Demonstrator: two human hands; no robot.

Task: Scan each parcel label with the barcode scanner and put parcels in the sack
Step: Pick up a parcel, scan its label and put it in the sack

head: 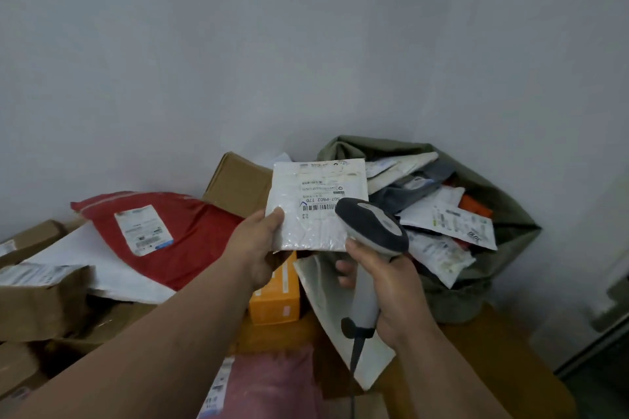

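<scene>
At the centre of the frame, a person's left hand pinches a white padded parcel by its lower left corner, label facing up. Just right of it, the right hand grips a grey barcode scanner, whose head overlaps the parcel's barcode. Behind, at right, an olive sack holds many parcels. Left of centre lie a red mailer and cardboard boxes.

Parcel sorting area in a plain room, likely a small courier depot. Indicators: labelled cardboard boxes and a red mailer bag piled at 9 o'clock; an olive sack full of labelled parcels at 3 o'clock; bare grey walls at 12 o'clock.
</scene>
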